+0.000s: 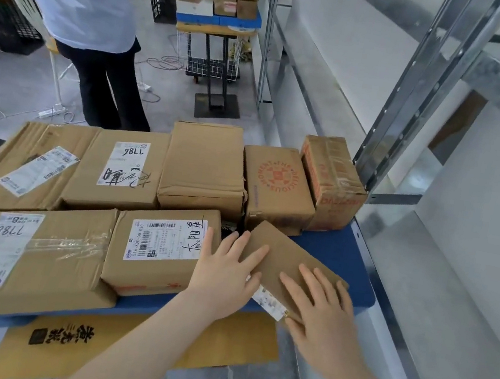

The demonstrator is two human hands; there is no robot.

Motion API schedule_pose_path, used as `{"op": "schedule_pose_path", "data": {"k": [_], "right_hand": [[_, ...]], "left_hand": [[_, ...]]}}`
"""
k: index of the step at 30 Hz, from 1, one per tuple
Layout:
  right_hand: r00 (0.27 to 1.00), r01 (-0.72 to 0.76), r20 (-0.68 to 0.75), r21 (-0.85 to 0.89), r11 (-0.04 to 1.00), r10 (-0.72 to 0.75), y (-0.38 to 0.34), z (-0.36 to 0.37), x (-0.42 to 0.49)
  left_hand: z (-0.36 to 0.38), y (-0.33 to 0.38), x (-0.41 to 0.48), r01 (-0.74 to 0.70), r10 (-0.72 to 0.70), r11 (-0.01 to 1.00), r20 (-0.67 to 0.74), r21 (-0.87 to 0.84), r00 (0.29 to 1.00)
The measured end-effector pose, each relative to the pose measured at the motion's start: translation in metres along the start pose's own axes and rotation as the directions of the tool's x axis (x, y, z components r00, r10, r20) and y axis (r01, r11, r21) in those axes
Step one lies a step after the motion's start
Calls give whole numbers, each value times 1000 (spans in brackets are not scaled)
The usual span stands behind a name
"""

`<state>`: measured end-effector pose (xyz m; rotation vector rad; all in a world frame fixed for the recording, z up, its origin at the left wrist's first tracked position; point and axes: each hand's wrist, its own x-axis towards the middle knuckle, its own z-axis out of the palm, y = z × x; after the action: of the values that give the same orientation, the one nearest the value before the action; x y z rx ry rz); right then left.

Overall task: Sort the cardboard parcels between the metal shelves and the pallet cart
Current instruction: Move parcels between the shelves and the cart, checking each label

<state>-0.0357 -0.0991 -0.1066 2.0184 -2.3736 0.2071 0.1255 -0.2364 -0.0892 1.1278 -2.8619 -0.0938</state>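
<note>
Both my hands lie flat, fingers spread, on 1 small parcel (289, 261): left hand (222, 275), right hand (321, 312), neither grip closed. Beyond them, 7 parcels crowd the pallet cart (343, 256); metal shelves (429, 250) right look bare. Sorting barely begun, I judge.

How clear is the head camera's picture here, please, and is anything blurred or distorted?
Head view: wide-angle bending bows the metal shelf upright; parcel labels read sharply, as on the 7786 parcel; both forearms smear near the bottom edge; tape on the near-left parcel glares softly.
</note>
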Motion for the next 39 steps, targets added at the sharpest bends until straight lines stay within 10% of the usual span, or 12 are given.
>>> {"op": "schedule_pose_path", "data": {"k": [17, 23, 35, 39], "right_hand": [[891, 424, 204, -48, 904, -407, 63, -8, 89], [982, 174, 66, 44, 984, -177, 49, 10, 68], [972, 218, 72, 103, 970, -226, 42, 7, 64], [1000, -5, -21, 282, 959, 12, 28, -15, 38]], "left_hand": [[3, -5, -2, -63, 61, 998, -47, -31, 997], [-1, -7, -4, -68, 67, 997, -31, -46, 997], [2, -7, -2, -76, 76, 997, -9, -2, 997], [-3, -3, -1, -54, 54, 998, -3, 28, 999]]}}
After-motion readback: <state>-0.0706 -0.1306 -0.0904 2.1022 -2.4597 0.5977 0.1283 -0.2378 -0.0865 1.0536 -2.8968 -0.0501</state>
